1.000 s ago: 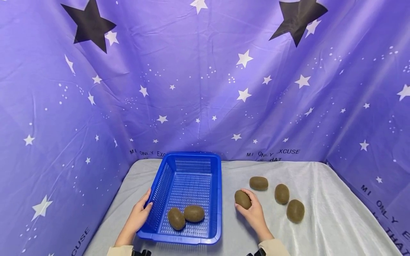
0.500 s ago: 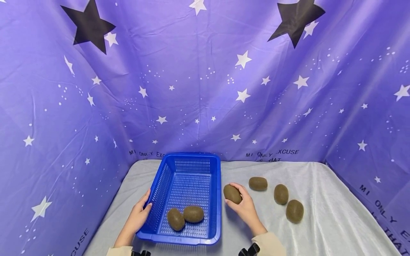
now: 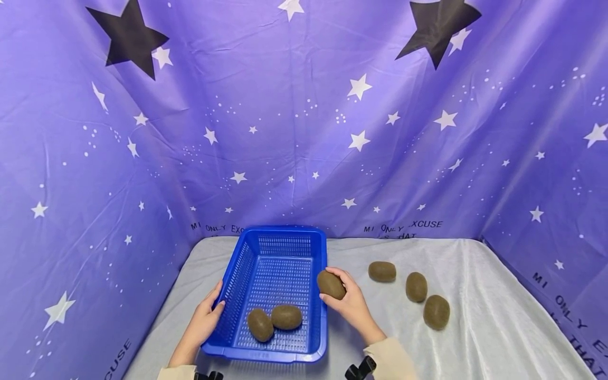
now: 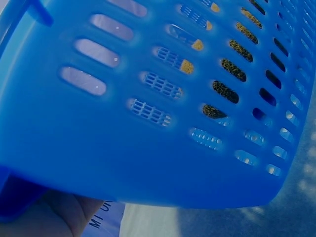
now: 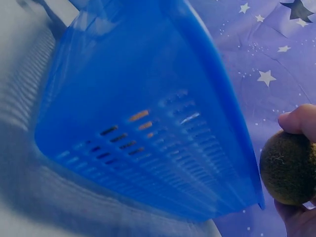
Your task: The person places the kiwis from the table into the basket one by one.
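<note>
My right hand (image 3: 351, 303) grips a brown kiwi (image 3: 331, 285) between thumb and fingers, over the right rim of a blue plastic basket (image 3: 321, 338). The right wrist view shows this kiwi (image 5: 289, 168) close beside the rim, thumb and a finger on opposite sides. My left hand (image 3: 203, 319) holds the basket's left side at the rim; its fingertips are partly hidden. Inside the basket, near its front, lie two kiwis, one tilted upright (image 3: 260, 324) and one sideways (image 3: 287, 317). Through the basket wall (image 4: 123, 163), the left wrist view shows parts of them.
Three more kiwis lie on the pale cloth right of the basket: one farther back (image 3: 382, 272), one in the middle (image 3: 416, 287) and one nearer (image 3: 436, 312). A purple star-patterned curtain (image 3: 294, 132) stands behind the table and along both sides.
My right hand has carried its kiwi leftward and slightly up, from the cloth to the basket's right rim. The left hand, basket and other kiwis have stayed put.
</note>
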Motion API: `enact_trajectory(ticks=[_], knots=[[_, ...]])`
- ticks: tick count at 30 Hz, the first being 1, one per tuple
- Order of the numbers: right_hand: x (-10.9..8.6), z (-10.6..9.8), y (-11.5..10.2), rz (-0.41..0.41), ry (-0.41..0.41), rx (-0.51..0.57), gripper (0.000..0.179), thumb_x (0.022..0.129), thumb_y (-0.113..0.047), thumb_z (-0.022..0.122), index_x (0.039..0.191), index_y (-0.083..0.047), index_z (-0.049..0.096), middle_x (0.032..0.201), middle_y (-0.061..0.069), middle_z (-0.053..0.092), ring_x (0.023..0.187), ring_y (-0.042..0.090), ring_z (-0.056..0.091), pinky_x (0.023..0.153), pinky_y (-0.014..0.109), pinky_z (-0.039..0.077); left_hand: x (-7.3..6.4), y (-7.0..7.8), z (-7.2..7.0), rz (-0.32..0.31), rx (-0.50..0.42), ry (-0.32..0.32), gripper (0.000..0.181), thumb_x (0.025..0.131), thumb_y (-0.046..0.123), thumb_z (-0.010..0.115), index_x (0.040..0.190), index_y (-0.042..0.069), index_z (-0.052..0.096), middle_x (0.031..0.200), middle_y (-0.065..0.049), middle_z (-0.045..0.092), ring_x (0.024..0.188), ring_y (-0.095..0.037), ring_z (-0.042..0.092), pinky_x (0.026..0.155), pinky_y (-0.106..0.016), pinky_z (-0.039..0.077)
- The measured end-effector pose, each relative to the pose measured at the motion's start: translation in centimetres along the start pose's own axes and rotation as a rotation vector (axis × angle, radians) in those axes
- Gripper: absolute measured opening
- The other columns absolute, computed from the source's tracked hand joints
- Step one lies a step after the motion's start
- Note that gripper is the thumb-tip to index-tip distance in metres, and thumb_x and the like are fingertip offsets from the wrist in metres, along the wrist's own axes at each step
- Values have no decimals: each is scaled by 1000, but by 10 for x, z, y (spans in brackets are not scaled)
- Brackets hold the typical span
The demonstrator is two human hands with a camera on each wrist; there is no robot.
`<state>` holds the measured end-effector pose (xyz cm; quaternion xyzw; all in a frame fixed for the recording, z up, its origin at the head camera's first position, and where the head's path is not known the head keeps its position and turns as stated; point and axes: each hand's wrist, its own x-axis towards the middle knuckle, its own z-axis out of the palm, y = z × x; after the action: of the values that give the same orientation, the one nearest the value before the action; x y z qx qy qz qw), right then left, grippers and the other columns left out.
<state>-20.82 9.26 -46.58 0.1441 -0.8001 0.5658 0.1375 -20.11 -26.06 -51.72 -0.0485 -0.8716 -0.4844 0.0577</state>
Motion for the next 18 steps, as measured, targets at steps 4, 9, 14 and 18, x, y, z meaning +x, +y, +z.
enact_trajectory(ticks=[4, 9, 14, 18], knots=[[-2, 5, -1, 7, -18, 8, 55, 69, 0, 78, 121, -4, 60, 120, 17, 60, 98, 28, 58, 78, 33, 48, -2, 1, -1, -4, -9, -8, 54, 96, 2, 46, 144, -9, 25, 148, -30, 24, 137, -44, 20, 103, -9, 18], [-1, 10, -5, 19, -53, 13, 55, 70, 0, 77, 122, -4, 59, 122, 16, 59, 100, 29, 58, 80, 33, 48, -3, 3, -2, 2, -32, -20, 54, 96, 1, 45, 144, -10, 23, 148, -31, 22, 137, -45, 18, 100, -5, 16], [-1, 14, -8, 11, -76, 29, 55, 70, 0, 77, 122, -3, 59, 123, 15, 59, 103, 29, 57, 83, 31, 47, -3, 3, -2, -21, -19, -18, 55, 96, 2, 45, 145, -8, 23, 149, -29, 23, 138, -44, 19, 111, -32, 20], [1, 22, 7, -4, -63, 31, 57, 68, -1, 79, 122, -7, 59, 123, 12, 59, 102, 27, 57, 82, 32, 48, -2, 3, -2, -24, -11, -19, 55, 96, 2, 45, 145, -7, 23, 149, -29, 23, 138, -43, 19, 110, -34, 20]])
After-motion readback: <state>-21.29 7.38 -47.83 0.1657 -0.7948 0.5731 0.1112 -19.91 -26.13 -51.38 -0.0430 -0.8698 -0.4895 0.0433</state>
